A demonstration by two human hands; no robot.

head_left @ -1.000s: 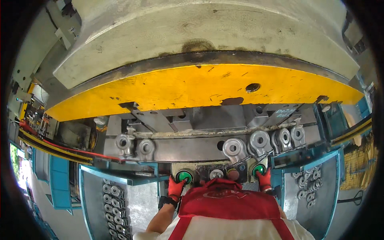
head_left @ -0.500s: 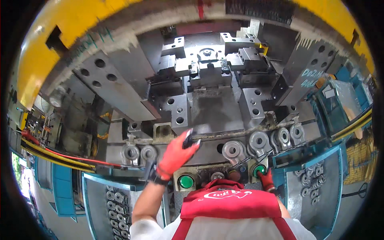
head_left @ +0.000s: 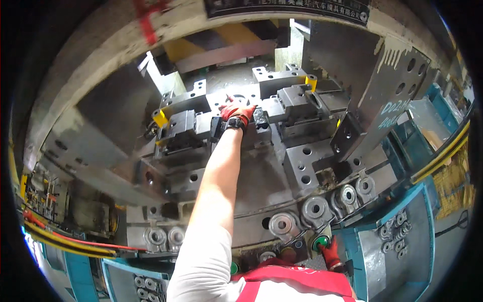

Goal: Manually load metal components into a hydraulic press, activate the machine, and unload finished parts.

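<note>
One red-gloved left hand (head_left: 237,109) deep in the grey steel press tooling (head_left: 297,103), the red-gloved right hand (head_left: 330,251) at a round green push button (head_left: 318,243)

From where I stand, the work looks to be in mid-cycle, with the left hand at the seat of the open tooling. A curved grey metal part (head_left: 246,96) shows just beyond that hand's fingers, mostly covered by them, so I can't judge whether it is properly seated or being lifted.

Four grey metal ring-ended parts (head_left: 307,211) lie in a row on the grey steel front ledge (head_left: 249,225), nearer the person than the left hand and off to its right; two matching grey rings (head_left: 163,236) lie to its left. More silver-grey parts (head_left: 400,234) lie in the blue-framed metal bin (head_left: 366,251) to the right of the right hand, and others (head_left: 141,283) in the blue-edged bin (head_left: 133,269) well to its left. Plenty seems left to handle, though I can't tell worked parts from unworked ones.

As for the left hand, its fingers are partly spread and reach down over the curved part; whether they grip it or only touch it, I can't tell. A black watch (head_left: 235,122) sits on the wrist just behind. The right hand is loosely open, thumb side against the green button, holding nothing that I can see; whether it presses, I can't say.
</note>
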